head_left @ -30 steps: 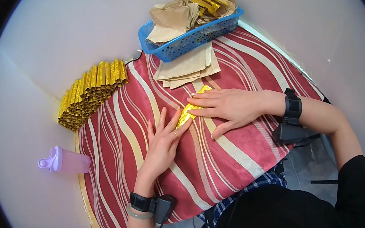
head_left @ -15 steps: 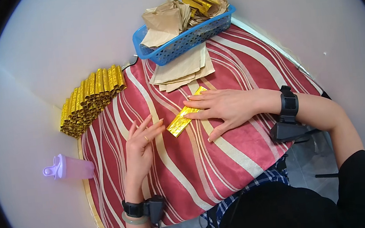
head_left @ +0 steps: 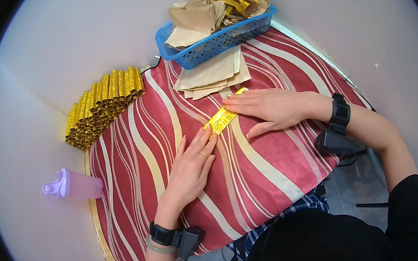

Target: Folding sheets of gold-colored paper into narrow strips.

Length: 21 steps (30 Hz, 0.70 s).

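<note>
Partly, the left hand (head_left: 190,168) and right hand (head_left: 280,108), flat and apart, hide the gold strip (head_left: 222,121).

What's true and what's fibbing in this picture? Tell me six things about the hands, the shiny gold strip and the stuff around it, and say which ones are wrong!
1. The left hand and the right hand both touch the gold strip. True.
2. The blue basket has brown papers in it. True.
3. The gold strip is inside the blue basket. False: it lies on the striped cloth.
4. The gold tubes and the purple bottle are both on the left side. True.
5. The right hand is nearer the gold tubes than the left hand is. False: the left hand is nearer.
6. Both hands are tight fists. False: both are open.
</note>
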Tool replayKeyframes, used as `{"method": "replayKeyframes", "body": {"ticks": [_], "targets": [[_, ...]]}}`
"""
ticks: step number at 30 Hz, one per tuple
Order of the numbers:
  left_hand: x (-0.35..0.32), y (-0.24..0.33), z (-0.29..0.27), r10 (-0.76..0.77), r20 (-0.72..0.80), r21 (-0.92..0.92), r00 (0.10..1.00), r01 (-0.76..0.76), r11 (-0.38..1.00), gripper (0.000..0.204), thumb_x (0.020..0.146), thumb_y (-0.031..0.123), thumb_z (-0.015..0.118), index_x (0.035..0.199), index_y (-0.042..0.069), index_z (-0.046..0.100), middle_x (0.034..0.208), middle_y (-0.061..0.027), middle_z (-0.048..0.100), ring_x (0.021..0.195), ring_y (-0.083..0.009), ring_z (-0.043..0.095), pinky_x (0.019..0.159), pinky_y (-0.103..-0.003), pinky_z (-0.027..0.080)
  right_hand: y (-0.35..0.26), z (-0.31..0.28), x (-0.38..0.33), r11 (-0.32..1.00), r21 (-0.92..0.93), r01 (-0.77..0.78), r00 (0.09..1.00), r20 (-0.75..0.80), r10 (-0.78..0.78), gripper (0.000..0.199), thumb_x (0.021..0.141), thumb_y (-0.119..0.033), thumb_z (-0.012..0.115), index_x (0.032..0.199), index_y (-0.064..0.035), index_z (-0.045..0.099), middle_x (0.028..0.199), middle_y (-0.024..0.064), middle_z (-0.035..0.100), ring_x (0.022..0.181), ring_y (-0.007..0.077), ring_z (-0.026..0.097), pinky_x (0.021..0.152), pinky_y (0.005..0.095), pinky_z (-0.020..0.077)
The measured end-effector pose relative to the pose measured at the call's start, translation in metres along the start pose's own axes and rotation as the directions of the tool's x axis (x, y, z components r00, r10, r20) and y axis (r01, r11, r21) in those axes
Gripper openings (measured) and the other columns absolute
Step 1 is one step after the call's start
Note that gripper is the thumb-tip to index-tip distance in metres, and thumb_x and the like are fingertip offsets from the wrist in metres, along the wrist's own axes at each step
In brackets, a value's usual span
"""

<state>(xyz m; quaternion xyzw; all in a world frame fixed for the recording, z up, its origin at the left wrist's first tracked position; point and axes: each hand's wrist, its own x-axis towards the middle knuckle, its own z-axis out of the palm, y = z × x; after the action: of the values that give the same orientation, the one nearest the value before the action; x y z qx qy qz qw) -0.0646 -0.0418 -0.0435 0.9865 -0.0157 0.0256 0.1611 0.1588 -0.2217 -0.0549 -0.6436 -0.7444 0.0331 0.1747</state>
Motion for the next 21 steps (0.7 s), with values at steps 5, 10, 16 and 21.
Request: {"method": "replayKeyframes", "body": {"ticks": [5, 10, 16, 21], "targets": [[0.001, -0.001, 0.003, 0.028, -0.032, 0.051, 0.999, -0.026, 0.998, 0.045, 0.096, 0.015, 0.047, 0.141, 0.007, 0.044, 0.148, -0.0136, 0.04, 0.139, -0.0275, 0.033, 0.115, -0.052, 0.017, -0.011, 0.003, 0.004, 0.996, -0.086, 0.009, 1.0, -0.028, -0.011, 0.085, 0.091, -0.058, 0.05, 0.138, 0.011, 0.035, 0.141, 0.0286, 0.04, 0.135, 0.0373, 0.035, 0.113, 0.0404, 0.0291], [-0.001, 0.002, 0.004, 0.018, -0.034, 0.099, 0.999, -0.015, 0.995, 0.045, 0.095, 0.012, 0.048, 0.14, 0.01, 0.046, 0.146, -0.0129, 0.042, 0.139, -0.0281, 0.034, 0.115, -0.053, 0.017, -0.029, 0.022, 0.022, 0.984, -0.051, 0.171, 0.983, -0.056, -0.174, 0.088, 0.09, -0.061, 0.049, 0.137, 0.0124, 0.035, 0.143, 0.0295, 0.037, 0.135, 0.0379, 0.036, 0.113, 0.0407, 0.0297], [-0.001, 0.001, 0.0, 0.025, -0.051, 0.062, 0.998, -0.022, 0.998, 0.045, 0.095, 0.01, 0.048, 0.14, 0.01, 0.046, 0.146, -0.0123, 0.042, 0.138, -0.0281, 0.036, 0.114, -0.054, 0.018, 0.007, -0.007, -0.007, 0.988, -0.135, -0.076, 0.997, 0.001, 0.077, 0.086, 0.09, -0.061, 0.047, 0.138, 0.01, 0.035, 0.144, 0.027, 0.038, 0.135, 0.0358, 0.037, 0.112, 0.0396, 0.0293], [0.002, 0.0, 0.003, 0.039, -0.051, 0.06, 0.998, -0.036, 0.998, 0.045, 0.095, 0.012, 0.049, 0.14, 0.01, 0.047, 0.146, -0.0119, 0.043, 0.138, -0.0279, 0.036, 0.115, -0.053, 0.018, -0.004, -0.002, -0.004, 0.929, -0.359, -0.096, 0.995, -0.004, 0.101, 0.093, 0.087, -0.066, 0.048, 0.134, 0.0141, 0.037, 0.139, 0.0305, 0.041, 0.131, 0.0394, 0.04, 0.113, 0.0411, 0.0273]]}}
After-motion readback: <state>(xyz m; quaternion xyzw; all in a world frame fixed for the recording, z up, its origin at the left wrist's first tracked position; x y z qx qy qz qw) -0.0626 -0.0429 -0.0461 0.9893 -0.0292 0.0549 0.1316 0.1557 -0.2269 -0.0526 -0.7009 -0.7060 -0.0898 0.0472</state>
